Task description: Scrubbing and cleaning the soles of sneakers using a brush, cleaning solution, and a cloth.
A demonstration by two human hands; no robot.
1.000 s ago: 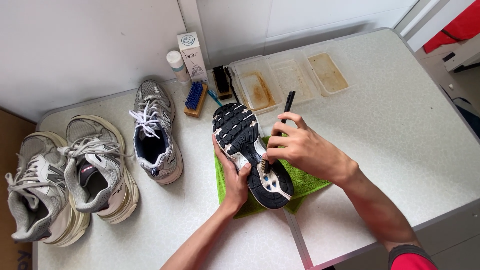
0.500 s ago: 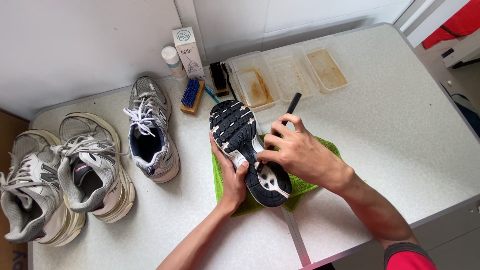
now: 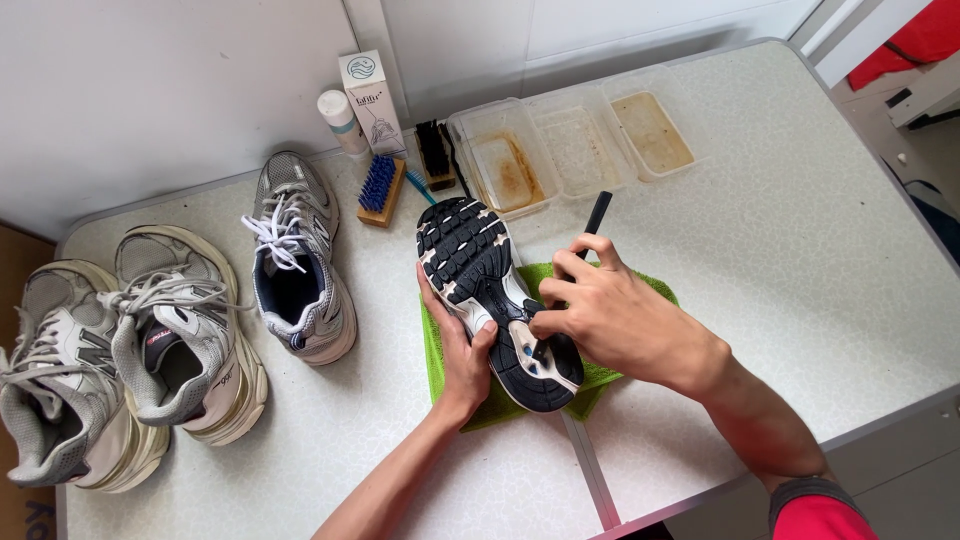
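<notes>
A sneaker (image 3: 480, 275) lies sole-up on a green cloth (image 3: 455, 355) in the middle of the table. Its black and white sole faces me. My left hand (image 3: 462, 350) cups the shoe from its left side, thumb on the midsole. My right hand (image 3: 610, 315) grips a thin black-handled brush (image 3: 594, 215) like a pen, its lower end pressed against the heel part of the sole. The brush tip is hidden by my fingers.
A grey sneaker (image 3: 297, 265) stands left of the cloth, two worn pale sneakers (image 3: 185, 330) (image 3: 55, 385) farther left. Along the back wall are a white bottle (image 3: 340, 120), a box (image 3: 372, 100), a blue-bristled brush (image 3: 380, 188), a black brush (image 3: 434, 152) and three clear plastic trays (image 3: 575, 145). A table seam (image 3: 585, 470) runs near the front.
The view has shifted slightly. My right hand with the brush has moved a little along the sole toward the heel; the left hand keeps its hold on the shoe.
</notes>
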